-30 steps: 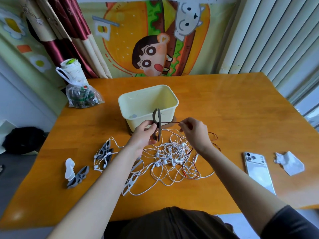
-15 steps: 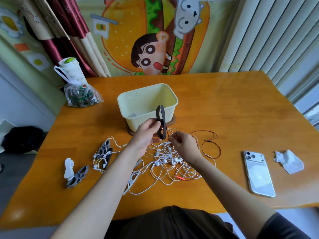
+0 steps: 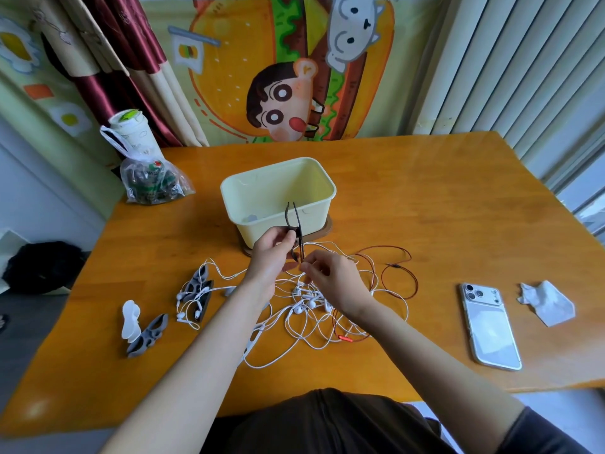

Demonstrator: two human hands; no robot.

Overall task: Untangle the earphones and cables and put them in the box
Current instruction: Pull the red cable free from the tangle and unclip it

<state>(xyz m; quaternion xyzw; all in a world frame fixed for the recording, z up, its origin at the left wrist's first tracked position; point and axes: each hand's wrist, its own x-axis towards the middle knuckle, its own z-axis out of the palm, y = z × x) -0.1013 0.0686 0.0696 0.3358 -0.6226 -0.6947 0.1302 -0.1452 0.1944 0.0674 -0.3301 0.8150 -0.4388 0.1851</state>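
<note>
Head: dark cable point(image 3: 297, 217) in left hand point(image 3: 271, 253), right hand point(image 3: 334, 280).

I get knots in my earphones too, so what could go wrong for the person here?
1. The right hand pinches the dark red cable, and its loops lie mixed into the white earphone tangle. Tugging hard could tighten the knots or drag the whole pile.
2. The left hand holds a dark strip right in front of the box. A sudden jerk might bump the box.
</note>
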